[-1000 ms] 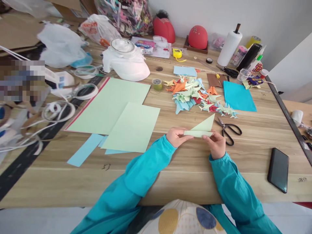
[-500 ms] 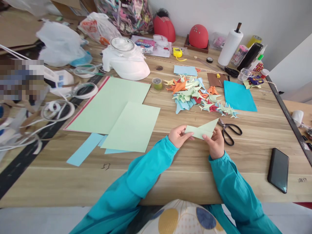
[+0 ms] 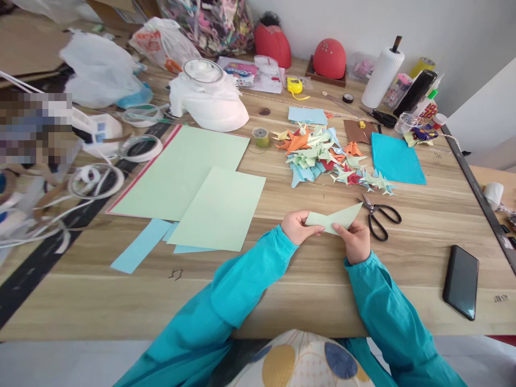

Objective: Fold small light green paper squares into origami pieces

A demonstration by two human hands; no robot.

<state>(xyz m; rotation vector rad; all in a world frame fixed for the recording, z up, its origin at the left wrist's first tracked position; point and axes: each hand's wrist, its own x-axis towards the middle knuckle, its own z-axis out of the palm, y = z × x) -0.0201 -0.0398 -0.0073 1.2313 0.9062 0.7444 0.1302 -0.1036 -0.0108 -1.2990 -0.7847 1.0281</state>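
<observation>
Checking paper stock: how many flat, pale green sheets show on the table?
2: a larger green sheet behind, and a smaller green sheet overlapping its near right corner. Others may be hidden underneath.

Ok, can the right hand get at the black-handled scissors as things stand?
Probably yes: the scissors lie right beside the right hand, and nothing covers their handles. It is busy pinching the folded green paper, though, so it would likely have to leave that to the left hand.
</observation>
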